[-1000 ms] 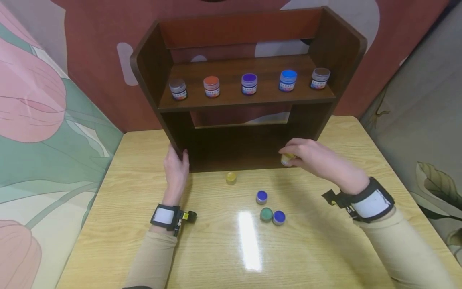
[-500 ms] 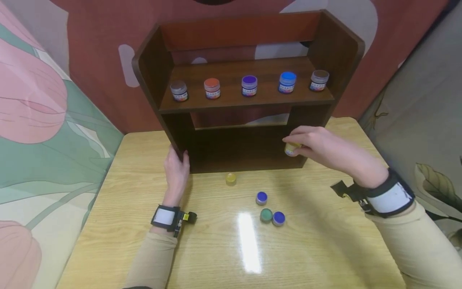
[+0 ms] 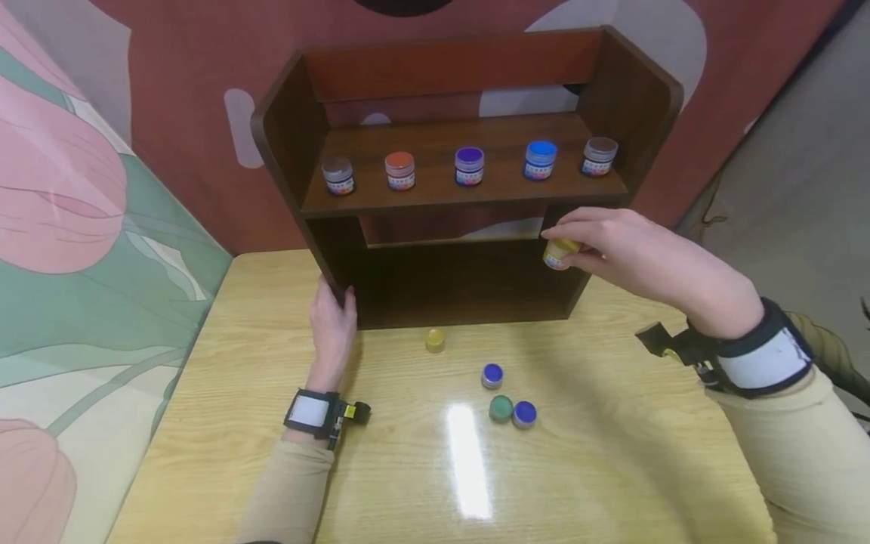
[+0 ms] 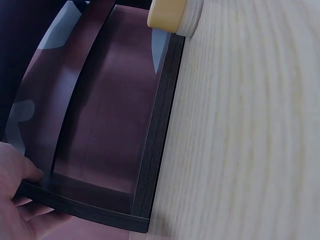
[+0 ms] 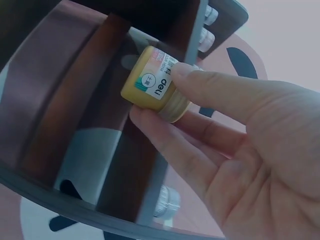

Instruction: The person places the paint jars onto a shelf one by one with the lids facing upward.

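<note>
My right hand pinches a yellow paint jar between thumb and fingers. In the head view the jar overlaps the right side of the lower compartment, below the upper board. Its labelled side shows in the right wrist view, tilted. My left hand grips the left side panel of the dark brown shelf low down, thumb on the inner face and fingers round the outside. In the left wrist view the left fingers are partly hidden behind the panel's edge.
Along the upper board stand several paint jars, among them an orange one, a purple one and a blue one. On the table before the shelf sit a yellow jar, a green jar and two blue jars.
Holding the yellow jar, my right hand has risen and shifted slightly right, from near the shelf's bottom front edge to close under the upper board. My left hand keeps its grip.
</note>
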`<state>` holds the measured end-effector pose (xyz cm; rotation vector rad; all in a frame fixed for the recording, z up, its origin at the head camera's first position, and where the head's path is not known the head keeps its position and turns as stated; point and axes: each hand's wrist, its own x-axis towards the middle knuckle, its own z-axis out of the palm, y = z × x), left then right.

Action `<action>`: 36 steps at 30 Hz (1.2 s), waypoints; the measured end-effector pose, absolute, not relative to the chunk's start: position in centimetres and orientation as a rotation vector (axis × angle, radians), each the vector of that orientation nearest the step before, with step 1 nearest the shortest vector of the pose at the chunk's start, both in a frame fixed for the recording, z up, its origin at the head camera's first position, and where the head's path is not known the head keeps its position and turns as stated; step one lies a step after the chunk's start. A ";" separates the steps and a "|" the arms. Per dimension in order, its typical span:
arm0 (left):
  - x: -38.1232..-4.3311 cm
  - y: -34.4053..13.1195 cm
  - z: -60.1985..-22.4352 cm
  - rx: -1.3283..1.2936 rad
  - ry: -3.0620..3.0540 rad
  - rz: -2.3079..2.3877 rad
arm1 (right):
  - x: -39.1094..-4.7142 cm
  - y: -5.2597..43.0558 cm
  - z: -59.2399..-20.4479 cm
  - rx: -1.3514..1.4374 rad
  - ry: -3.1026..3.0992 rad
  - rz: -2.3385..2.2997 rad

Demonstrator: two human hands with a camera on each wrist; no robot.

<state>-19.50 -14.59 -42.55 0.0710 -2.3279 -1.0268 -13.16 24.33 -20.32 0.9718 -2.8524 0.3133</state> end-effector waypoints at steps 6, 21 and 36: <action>-19.5 -14.6 -42.6 0.069 -2.327 -1.026 | -13.2 24.6 -18.2 0.984 -2.729 0.311; -19.5 -14.7 -42.6 0.060 -2.319 -1.035 | -14.4 24.9 -15.1 0.930 -2.677 0.247; -19.5 -14.7 -42.6 0.061 -2.316 -1.035 | -16.0 25.3 -12.5 0.783 -2.696 0.146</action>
